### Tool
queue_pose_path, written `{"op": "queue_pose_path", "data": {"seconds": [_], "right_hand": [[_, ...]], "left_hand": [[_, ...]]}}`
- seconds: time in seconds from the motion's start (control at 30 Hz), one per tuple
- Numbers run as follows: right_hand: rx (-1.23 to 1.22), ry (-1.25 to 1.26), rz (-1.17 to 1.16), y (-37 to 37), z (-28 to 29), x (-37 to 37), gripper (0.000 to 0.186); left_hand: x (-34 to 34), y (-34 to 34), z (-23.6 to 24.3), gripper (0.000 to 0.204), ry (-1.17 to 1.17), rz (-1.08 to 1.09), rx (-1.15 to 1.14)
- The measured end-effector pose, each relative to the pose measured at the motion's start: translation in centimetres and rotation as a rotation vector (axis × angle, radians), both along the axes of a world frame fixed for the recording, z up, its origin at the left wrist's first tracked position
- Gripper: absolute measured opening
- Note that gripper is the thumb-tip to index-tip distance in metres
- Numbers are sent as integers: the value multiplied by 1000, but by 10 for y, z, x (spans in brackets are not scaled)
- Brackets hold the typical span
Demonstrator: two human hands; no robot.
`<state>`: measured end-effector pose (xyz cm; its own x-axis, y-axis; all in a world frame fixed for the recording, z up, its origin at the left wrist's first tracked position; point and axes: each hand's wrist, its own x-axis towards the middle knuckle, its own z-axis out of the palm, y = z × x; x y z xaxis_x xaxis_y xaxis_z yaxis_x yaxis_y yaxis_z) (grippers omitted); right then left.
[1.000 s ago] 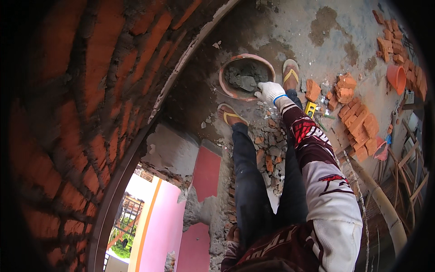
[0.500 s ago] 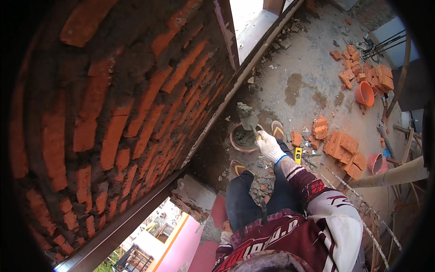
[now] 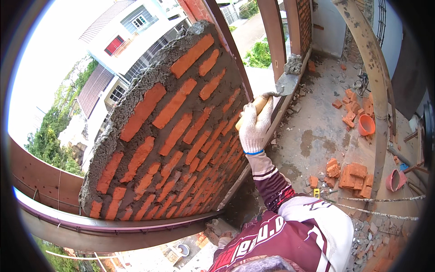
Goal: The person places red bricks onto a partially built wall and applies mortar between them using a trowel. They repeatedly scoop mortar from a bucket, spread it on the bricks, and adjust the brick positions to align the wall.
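My right hand (image 3: 256,124), in a white knit glove with a blue cuff edge, is closed round the wooden handle of a trowel (image 3: 286,85). A lump of grey mortar (image 3: 293,65) sits at the far end of its blade. Both are raised beside the brick wall (image 3: 176,140), whose red bricks have grey mortar in the joints and a thick mortar layer along the top edge. My left hand (image 3: 225,240) shows only as a small patch low beside my shirt. Its fingers cannot be made out.
Dark window-frame posts (image 3: 270,41) rise beyond the wall. On the floor at right lie a brick stack (image 3: 353,176), an orange bucket (image 3: 366,125), a pinkish bucket (image 3: 395,180) and a yellow level (image 3: 316,193). A pole (image 3: 362,27) and ropes (image 3: 380,199) stand or stretch at right.
My right hand has lifted the trowel with mortar from over the round mortar container by my feet up to the wall's height. The view has tilted up, showing the wall's top and houses outside.
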<state>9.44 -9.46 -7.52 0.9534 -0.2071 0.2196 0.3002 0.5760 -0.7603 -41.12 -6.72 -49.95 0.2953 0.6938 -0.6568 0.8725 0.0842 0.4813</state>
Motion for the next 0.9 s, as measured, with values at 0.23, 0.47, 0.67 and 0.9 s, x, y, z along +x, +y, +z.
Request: {"op": "queue_pose_path", "data": {"seconds": [0.23, 0.47, 0.67, 0.9], "right_hand": [[-358, -311, -555, 64, 26, 34, 76], [-584, -282, -28, 107, -2, 20, 75], [-351, -83, 144, 79, -37, 40, 63], [80, -37, 501, 60, -19, 72, 37]], "left_hand": [[16, 5, 7, 33, 8, 40, -5], [28, -7, 6, 33, -3, 72, -22], [31, -17, 4, 32, -6, 85, -33], [39, -34, 6, 32, 11, 104, -55]]}}
